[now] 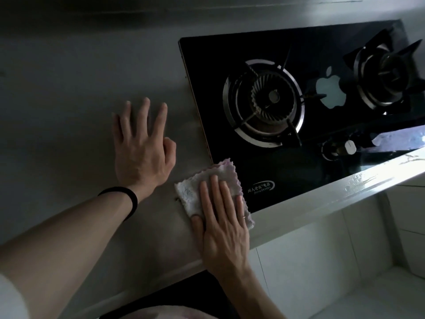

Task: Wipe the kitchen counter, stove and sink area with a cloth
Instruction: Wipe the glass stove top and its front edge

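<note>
Cloth (188,194), likely soft, limp; best pressed flat mid-fold, as under straight-fingered right hand (220,226) at front-left corner of stove (299,178).

1. Head view: a single wide-angle camera looks forward and steeply down, close above the table (57,100).
2. The frame sits tilted, the stove (257,171) running into its upper right corner.

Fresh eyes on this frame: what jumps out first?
The right hand presses a pale cloth flat at the near left corner of the black glass stove. Beside it, the left hand lies spread on the grey counter, a black band round its wrist.
</note>
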`<control>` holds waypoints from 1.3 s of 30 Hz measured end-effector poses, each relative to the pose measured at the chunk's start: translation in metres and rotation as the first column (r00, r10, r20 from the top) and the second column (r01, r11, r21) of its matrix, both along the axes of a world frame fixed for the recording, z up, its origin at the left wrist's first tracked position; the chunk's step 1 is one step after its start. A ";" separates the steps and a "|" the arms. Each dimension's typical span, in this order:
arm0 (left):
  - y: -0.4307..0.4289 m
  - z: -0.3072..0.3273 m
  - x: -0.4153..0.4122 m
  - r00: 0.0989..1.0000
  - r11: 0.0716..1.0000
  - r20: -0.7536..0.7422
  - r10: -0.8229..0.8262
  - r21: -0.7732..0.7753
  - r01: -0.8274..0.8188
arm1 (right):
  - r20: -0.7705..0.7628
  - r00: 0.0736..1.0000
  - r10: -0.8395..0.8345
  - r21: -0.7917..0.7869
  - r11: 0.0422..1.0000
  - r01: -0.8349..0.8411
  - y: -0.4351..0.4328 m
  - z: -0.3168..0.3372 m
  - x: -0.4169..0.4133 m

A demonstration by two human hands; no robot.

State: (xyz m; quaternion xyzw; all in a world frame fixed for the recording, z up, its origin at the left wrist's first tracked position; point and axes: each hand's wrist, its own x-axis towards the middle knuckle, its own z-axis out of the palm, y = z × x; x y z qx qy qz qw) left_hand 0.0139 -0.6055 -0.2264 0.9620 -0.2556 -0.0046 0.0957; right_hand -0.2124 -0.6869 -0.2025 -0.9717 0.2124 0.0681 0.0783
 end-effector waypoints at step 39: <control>-0.147 0.010 -0.092 0.901 0.894 -0.145 0.408 -0.137 -0.427 | 0.067 0.991 -0.114 0.148 0.984 0.103 -0.210 0.012 -0.046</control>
